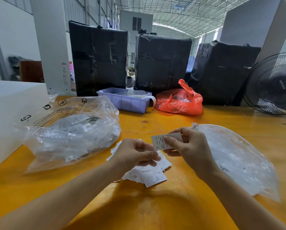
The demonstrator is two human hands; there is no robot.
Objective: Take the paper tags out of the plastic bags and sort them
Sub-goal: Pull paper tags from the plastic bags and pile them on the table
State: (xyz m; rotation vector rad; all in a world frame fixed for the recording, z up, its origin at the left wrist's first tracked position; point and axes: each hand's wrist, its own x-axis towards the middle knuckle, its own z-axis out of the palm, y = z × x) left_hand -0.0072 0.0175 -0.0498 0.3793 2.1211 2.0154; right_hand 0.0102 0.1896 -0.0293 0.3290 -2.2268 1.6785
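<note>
A white printed tag (162, 142) marked "L" is held upright above the loose heap of white tags (149, 173) lying on the bench. Left of the heap sits a crumpled clear bag (69, 130), with more tags showing inside. To the right lies a flatter clear bag (238, 156).

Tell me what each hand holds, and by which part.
The right hand pinches a paper tag marked L, its grip on the tag's right half. The left hand pinches something small and pale; what it is cannot be told.
</note>
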